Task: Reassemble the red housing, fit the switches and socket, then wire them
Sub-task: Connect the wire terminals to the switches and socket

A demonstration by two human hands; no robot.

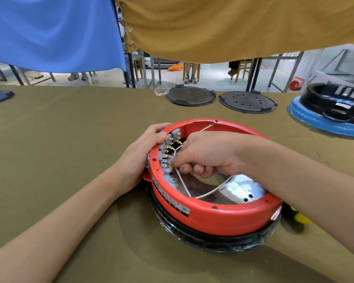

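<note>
Housing, red and ring-shaped, is positioned on the olive-covered desk, near centre and slightly to the right, and is seated on a black base wrapped in clear film. The open side of the ring faces upward. Grey switches with brass terminals are mounted in a row along the inner left wall. White wires are routed across the interior, over a shiny metal plate.

The left hand is laid against the outer left wall of the housing. Its thumb is curled over the red rim beside the switches, and its fingers are wrapped round the outside, so the grip is closed on the housing.

The right hand is reached into the ring from the right, the forearm passing above the right rim. Its fingertips are pressed together on a white wire end at the nearest brass terminals; the remaining fingers are curled under the palm. Whether the connector is seated on a terminal cannot be determined.

2 dark round discs are laid flat at the far edge of the desk, side by side, with a small clear bag just left of them. At far right, a black housing is placed on a blue base. A yellow-green object is partly hidden behind the right forearm. Blue and mustard cloths are hung beyond the desk.
</note>
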